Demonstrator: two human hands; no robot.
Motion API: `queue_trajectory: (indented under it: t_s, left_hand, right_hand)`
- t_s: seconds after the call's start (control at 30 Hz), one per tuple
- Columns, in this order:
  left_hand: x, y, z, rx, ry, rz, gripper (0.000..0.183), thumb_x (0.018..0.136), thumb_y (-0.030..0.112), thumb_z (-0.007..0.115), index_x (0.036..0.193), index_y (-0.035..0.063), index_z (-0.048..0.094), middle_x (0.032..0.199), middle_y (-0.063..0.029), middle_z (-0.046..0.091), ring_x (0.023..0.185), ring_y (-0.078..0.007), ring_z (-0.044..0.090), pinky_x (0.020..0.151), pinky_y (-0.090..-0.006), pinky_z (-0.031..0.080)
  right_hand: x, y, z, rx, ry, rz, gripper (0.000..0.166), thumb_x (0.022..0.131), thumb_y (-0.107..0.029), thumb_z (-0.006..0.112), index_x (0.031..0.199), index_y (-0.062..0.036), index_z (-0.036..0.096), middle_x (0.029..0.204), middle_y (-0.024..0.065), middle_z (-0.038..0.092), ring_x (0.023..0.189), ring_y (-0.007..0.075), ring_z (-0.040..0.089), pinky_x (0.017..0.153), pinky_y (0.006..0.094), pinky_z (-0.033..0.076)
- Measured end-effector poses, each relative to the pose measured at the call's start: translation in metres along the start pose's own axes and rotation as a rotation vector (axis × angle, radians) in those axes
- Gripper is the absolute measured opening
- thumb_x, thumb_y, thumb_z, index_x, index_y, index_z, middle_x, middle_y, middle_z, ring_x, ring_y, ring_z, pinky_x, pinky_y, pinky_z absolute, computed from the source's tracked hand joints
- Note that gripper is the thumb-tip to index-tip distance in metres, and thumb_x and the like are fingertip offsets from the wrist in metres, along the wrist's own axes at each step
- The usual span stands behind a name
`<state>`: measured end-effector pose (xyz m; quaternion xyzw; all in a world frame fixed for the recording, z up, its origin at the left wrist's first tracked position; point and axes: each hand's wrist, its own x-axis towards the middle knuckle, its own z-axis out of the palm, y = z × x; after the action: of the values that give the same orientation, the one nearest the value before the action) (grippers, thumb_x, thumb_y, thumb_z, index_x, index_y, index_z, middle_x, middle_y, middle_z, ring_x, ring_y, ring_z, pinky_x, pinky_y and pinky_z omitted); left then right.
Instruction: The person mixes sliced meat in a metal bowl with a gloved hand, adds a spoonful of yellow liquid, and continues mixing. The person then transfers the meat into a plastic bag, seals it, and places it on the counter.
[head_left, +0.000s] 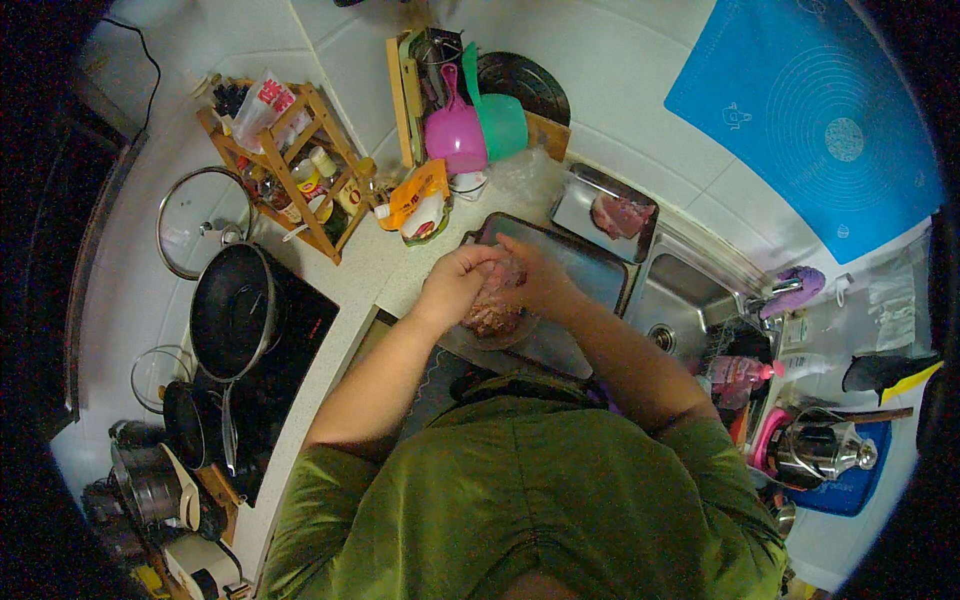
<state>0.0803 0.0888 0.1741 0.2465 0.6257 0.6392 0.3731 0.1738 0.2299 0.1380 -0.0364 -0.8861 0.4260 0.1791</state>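
Both hands meet over a round bowl (517, 341) of raw meat (491, 319) that stands on a large metal tray (585, 270). My left hand (456, 283) has its fingers curled, the thumb and fingertips against a pinkish piece of meat (505, 276). On the other side of that piece, my right hand (536, 277) touches it with fingers bent; their tips are partly blurred. How firmly either hand grips cannot be told. Behind the large tray, a smaller metal tray (566, 204) holds a slab of raw meat (622, 216).
A steel sink (675, 289) lies to the right. A wok (232, 311) and a frying pan (187, 424) stand on the black cooktop (300, 322) at left. Behind are a wooden spice rack (300, 187), an orange pouch (420, 199) and pink and green ladles (456, 139).
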Motion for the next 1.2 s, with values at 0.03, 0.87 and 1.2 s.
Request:
queue_trajectory:
  t_s: [0.03,0.87,1.2]
  left_hand:
    - [0.0,-0.003,-0.001,0.122,-0.015,0.102,0.013,0.089,0.002,0.047,0.098,0.0,0.057,0.08,-0.0032,0.06,0.073,-0.0112,0.056,0.069,-0.0234,0.046]
    - [0.003,-0.081,0.009,-1.047,-0.062,-0.379,0.025,0.095,0.028,0.04,0.105,0.0088,0.052,0.093,-0.0068,0.061,0.081,-0.0196,0.06,0.068,-0.0324,0.051]
    - [-0.014,-0.042,0.014,-0.992,0.048,-0.381,0.031,0.096,0.029,0.039,0.104,0.0027,0.053,0.097,-0.0105,0.06,0.082,-0.0233,0.059,0.069,-0.0351,0.051]
  right_hand:
    - [0.001,-0.001,0.001,0.083,-0.017,0.065,0.058,0.073,-0.014,0.071,0.124,-0.0069,0.044,0.112,0.0085,0.054,0.098,0.0173,0.054,0.08,0.0306,0.047]
    - [-0.023,-0.03,0.009,-0.08,0.105,-0.045,0.013,0.073,-0.017,0.061,0.082,-0.0087,0.065,0.083,0.0098,0.063,0.083,0.0305,0.056,0.079,0.0413,0.042]
    - [-0.023,-0.029,0.017,-0.123,0.013,-0.105,0.014,0.075,-0.015,0.059,0.086,-0.0096,0.065,0.088,0.009,0.063,0.088,0.0297,0.056,0.08,0.0392,0.044]
